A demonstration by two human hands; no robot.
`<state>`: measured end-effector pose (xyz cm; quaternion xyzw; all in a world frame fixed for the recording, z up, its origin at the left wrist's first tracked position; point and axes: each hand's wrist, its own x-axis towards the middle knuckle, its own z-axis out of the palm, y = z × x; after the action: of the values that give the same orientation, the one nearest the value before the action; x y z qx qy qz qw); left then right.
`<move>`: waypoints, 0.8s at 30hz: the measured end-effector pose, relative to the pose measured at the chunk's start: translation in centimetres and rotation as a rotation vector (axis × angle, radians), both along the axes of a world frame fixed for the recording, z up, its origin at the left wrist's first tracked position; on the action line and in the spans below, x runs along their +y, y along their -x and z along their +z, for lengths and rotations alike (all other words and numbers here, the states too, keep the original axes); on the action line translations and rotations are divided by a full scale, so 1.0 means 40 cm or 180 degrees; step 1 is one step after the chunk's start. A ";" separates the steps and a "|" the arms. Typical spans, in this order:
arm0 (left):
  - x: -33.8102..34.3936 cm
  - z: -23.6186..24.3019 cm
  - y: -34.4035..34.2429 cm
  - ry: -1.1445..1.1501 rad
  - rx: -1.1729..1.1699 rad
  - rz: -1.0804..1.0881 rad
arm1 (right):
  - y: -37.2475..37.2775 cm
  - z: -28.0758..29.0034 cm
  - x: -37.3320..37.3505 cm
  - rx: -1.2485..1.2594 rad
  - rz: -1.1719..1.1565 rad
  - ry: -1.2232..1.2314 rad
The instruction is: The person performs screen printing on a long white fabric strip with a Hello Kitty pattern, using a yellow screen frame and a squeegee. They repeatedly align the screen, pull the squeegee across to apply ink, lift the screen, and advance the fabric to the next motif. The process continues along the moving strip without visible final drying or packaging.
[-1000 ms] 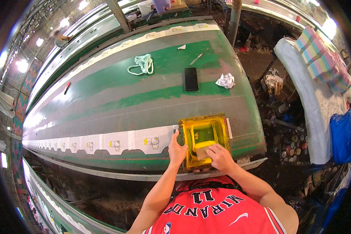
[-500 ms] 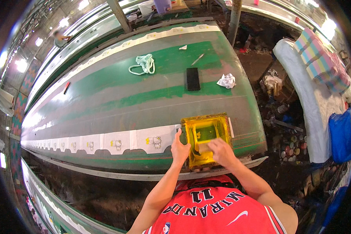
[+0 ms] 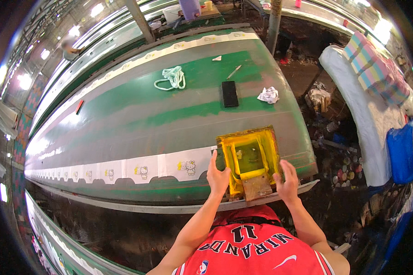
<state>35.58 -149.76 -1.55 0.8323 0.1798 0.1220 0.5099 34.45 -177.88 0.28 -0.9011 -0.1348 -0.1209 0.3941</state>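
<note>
Right hand just ditched the flat brown scraper — it sat open by the yellow-stained square frame, so wiping paused. Couldn't tell if the left hand gripped anything.

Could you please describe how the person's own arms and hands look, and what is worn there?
The left hand and right hand are bare, with no gloves visible. The left arm and right arm have no sleeves. The person wears a red sleeveless jersey with dark lettering and white-striped armhole trim.
</note>
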 end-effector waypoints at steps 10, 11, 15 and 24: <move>-0.117 0.101 0.003 0.0582 0.0272 -0.0223 | 0.002 -0.012 -0.140 0.1526 -0.0948 -0.1227; -0.143 0.095 -0.002 0.0581 0.0240 -0.0255 | 0.004 -0.029 -0.167 0.1509 -0.0967 -0.1280; -0.270 0.085 -0.039 0.0477 0.0153 -0.0454 | 0.013 -0.058 -0.300 0.1446 -0.1139 -0.1399; -0.751 0.099 -0.137 0.0365 0.0032 -0.0758 | -0.027 -0.091 -0.770 0.1028 -0.1369 -0.1455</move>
<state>41.05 -179.79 2.39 0.8179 0.0889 0.0459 0.5666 35.52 -208.69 -3.36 -0.8049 0.1526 -0.0841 0.5673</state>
